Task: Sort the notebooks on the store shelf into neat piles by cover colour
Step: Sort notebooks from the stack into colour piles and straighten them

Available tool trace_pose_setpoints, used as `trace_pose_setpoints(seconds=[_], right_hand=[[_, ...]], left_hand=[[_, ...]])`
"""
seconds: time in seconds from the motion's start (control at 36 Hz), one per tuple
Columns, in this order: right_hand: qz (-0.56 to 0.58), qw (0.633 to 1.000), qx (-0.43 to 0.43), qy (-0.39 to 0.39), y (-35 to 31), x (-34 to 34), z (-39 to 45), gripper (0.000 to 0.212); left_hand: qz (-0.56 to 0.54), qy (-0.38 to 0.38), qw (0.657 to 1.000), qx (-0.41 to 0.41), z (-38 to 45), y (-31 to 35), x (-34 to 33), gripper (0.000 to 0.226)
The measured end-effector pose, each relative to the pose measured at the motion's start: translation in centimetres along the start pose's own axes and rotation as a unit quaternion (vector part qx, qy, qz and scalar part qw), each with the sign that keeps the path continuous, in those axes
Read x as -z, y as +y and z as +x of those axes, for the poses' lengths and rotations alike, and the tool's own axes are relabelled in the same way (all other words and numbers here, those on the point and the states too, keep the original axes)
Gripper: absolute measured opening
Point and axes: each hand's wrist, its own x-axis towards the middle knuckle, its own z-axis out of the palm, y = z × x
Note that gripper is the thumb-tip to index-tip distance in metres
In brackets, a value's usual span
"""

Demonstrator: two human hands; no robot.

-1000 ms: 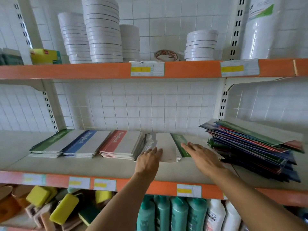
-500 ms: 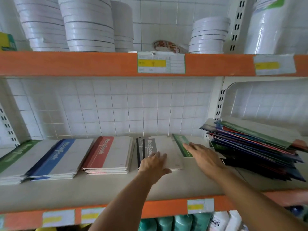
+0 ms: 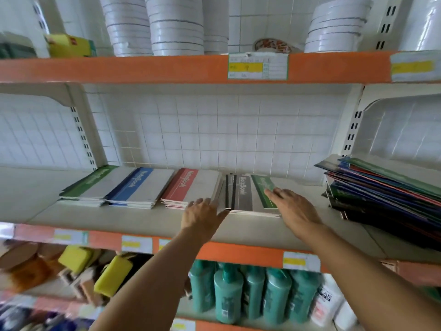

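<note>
since half a second ago the left hand (image 3: 202, 216) has slid off the top of the grey pile (image 3: 241, 194) to its near left corner, and the right hand (image 3: 294, 209) has shifted only a little along the same pile's right side.

left hand: fingers straight and spread, grasping nothing; the fingertips lie at the gap between the red pile (image 3: 188, 187) and the grey pile, and the thumb touches the grey pile's front left corner.

right hand: palm down, fingers extended, released; the fingertips rest on a green notebook (image 3: 263, 189) that lies tilted on top of the grey pile, along its right edge.

notebook positions on the middle shelf (image 3: 133, 218), left to right:
- green pile (image 3: 95, 185), squared, just beside the blue pile.
- blue pile (image 3: 140, 187), squared.
- red pile, squared, just beside the grey pile.
- grey pile, with two dark spines showing at its left side.
- unsorted heap (image 3: 381, 192) of mixed colours at far right, fanned out and tilted, well apart from the grey pile.

upper shelf: stacks of white plates (image 3: 174, 25). lower shelf: green bottles (image 3: 229, 290) and yellow sponges (image 3: 112, 275). price labels sit on the orange shelf edges.
</note>
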Motion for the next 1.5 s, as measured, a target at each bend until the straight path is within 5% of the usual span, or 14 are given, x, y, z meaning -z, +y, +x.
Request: trace_pose_setpoints(seconds=[0.5, 0.97, 1.5], right_hand=[[0.050, 0.992, 0.106, 0.040, -16.4, 3.7, 2.0, 0.075], [0.069, 0.990, 0.113, 0.051, -37.7, 6.0, 8.0, 0.077], [0.098, 0.987, 0.107, 0.064, -47.3, 5.0, 20.9, 0.076]], left_hand=[[0.058, -0.003, 0.985, 0.160, -11.8, -17.3, 4.4, 0.048], [0.056, -0.017, 0.987, 0.147, -15.6, -37.3, 4.7, 0.046], [0.050, 0.023, 0.992, 0.112, -6.1, -47.3, 2.8, 0.045]])
